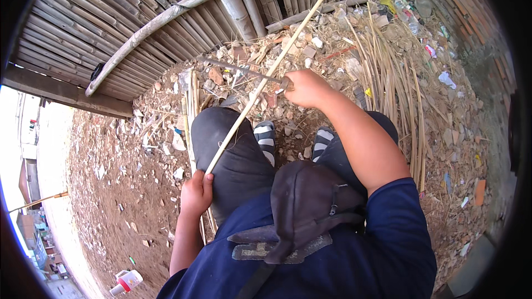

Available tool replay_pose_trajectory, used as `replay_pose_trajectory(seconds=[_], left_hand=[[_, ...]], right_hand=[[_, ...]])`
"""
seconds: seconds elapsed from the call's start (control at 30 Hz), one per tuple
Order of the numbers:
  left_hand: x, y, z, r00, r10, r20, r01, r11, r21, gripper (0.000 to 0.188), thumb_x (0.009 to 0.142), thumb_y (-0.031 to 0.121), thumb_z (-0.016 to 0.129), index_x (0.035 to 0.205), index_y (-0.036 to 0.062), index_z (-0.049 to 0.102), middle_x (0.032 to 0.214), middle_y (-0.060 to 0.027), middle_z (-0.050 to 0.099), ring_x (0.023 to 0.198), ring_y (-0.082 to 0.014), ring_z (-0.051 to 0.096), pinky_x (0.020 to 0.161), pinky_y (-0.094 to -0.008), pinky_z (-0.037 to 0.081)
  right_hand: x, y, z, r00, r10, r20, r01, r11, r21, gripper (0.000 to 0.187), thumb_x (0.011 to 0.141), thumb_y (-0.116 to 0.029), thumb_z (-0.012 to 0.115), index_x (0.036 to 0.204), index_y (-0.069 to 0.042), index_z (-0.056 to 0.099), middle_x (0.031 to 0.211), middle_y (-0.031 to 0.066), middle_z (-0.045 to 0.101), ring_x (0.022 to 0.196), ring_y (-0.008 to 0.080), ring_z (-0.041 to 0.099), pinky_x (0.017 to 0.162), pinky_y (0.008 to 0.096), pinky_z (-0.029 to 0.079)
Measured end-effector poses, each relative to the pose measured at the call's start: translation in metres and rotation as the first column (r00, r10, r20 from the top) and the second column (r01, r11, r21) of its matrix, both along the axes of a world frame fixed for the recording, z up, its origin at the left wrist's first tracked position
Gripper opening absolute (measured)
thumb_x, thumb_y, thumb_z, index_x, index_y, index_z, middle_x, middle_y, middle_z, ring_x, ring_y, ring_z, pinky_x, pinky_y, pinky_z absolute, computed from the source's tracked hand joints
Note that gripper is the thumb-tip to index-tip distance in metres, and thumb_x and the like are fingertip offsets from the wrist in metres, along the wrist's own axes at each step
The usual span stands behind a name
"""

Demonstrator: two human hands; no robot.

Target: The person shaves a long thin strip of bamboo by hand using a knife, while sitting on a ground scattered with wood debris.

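Note:
A long, pale bamboo strip (244,113) slants up and away across my left thigh. My left hand (195,192) is closed round its near end, the thumb lying along it. In my right hand (307,88) is the handle of a long, dark-bladed knife (235,67), the fingers wrapped round it beyond my knees. The blade points left and crosses the strip above its middle; whether it touches or cuts into the wood I cannot tell. Several more bamboo strips (192,97) lie beside my left leg, partly hidden by it.
A pile of thin split bamboo strips (388,83) lies to the right of my right leg. Ahead stands a bamboo-slat wall (138,16) with poles; a brick wall (463,5) is at far right. Rubble and litter cover the ground. A white-and-red jug (126,281) is at lower left.

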State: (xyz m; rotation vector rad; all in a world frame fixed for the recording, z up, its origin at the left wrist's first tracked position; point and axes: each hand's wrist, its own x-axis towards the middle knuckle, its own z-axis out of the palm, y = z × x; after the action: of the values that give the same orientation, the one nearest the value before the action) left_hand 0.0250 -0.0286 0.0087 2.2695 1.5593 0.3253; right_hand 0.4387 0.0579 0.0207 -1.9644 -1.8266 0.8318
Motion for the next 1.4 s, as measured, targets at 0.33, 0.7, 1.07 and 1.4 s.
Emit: replay_pose_trajectory(seconds=[0.33,0.7,1.07,1.4], left_hand=[[0.0,-0.002,-0.004,0.998,0.044,-0.044,-0.043,0.999,0.026,0.036,0.103,0.032,0.058,0.079,0.0054,0.052,0.063,-0.0212,0.061,0.061,-0.0462,0.062,0.055,-0.0534,0.047],[-0.001,0.0,-0.004,1.0,0.024,0.002,-0.024,1.0,-0.011,0.036,0.103,0.032,0.058,0.08,0.0048,0.05,0.064,-0.0226,0.06,0.063,-0.0473,0.062,0.056,-0.0545,0.046],[0.003,-0.001,0.001,0.999,0.036,-0.015,-0.036,0.999,0.025,0.037,0.103,0.033,0.058,0.079,0.0051,0.049,0.063,-0.0216,0.06,0.061,-0.0468,0.061,0.055,-0.0545,0.046],[-0.002,0.0,-0.004,1.0,0.004,0.019,-0.005,1.0,0.026,0.037,0.103,0.032,0.057,0.078,0.0057,0.049,0.061,-0.0214,0.059,0.06,-0.0471,0.061,0.055,-0.0547,0.046]], right_hand=[[0.019,0.014,-0.018,0.998,-0.054,0.015,0.054,0.999,0.002,0.034,0.08,-0.023,0.074,0.11,-0.007,0.072,0.102,0.0201,0.073,0.097,0.0376,0.07,0.087,0.0463,0.055],[-0.02,-0.013,0.01,0.974,0.207,0.094,-0.207,0.978,-0.006,0.019,0.078,-0.022,0.071,0.093,-0.011,0.07,0.089,0.0167,0.071,0.09,0.0369,0.07,0.078,0.0486,0.055],[0.016,0.007,-0.009,0.998,-0.033,0.047,0.034,0.999,-0.021,0.036,0.081,-0.026,0.073,0.114,-0.014,0.073,0.106,0.0193,0.073,0.101,0.0367,0.069,0.091,0.0441,0.055],[-0.003,-0.007,0.01,0.987,0.109,0.119,-0.11,0.994,0.005,0.027,0.08,-0.026,0.074,0.101,-0.009,0.071,0.099,0.0177,0.073,0.096,0.0385,0.069,0.084,0.0476,0.055]])
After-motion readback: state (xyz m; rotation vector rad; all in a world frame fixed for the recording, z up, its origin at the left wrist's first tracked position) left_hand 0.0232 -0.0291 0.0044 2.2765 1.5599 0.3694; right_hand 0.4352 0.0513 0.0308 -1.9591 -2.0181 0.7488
